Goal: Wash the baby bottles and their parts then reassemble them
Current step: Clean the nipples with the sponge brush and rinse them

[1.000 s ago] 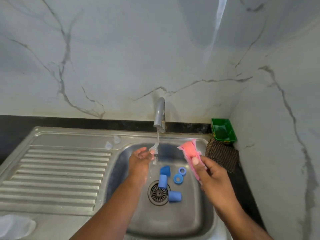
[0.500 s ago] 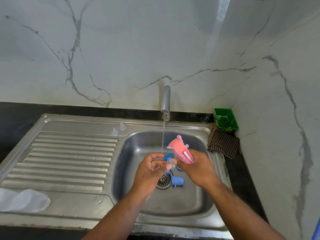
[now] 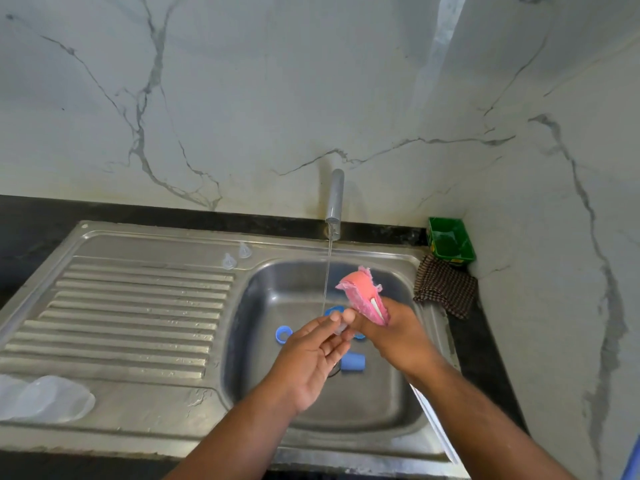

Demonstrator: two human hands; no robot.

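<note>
Over the middle of the sink bowl (image 3: 263, 306), the left hand (image 3: 311, 358) lies palm up. It pinches a small clear teat (image 3: 341, 328) between thumb and fingertips, with the fingers only loosely bent. The right hand (image 3: 391, 334) meets it from 3 o'clock and grips a pink sponge (image 3: 360, 292). Its fingers curl round the sponge's lower end, and the frayed upper end points toward 11 o'clock. A white strip on the sponge's side is too small to read.

The tap (image 3: 335, 199) stands at 12 o'clock of the bowl. A thin water stream (image 3: 327, 271) falls from it just beside the sponge, down toward the fingertips.

On the bowl floor, a blue ring (image 3: 283, 333) lies at 9 o'clock of the hands and a blue cap (image 3: 353, 362) lies on its side at 6 o'clock. Other blue pieces are mostly hidden behind the fingers.

Two more clear teats (image 3: 228, 262) sit on the ledge at 10 o'clock of the bowl, above the ribbed drainboard (image 3: 131, 317). Clear bottles (image 3: 52, 398) lie at 8 o'clock, at the drainboard's near left corner.

At 2 o'clock a green box (image 3: 450, 242) stands in the wall corner, its yellow label illegible, with a checked cloth (image 3: 445, 285) just in front of it.
</note>
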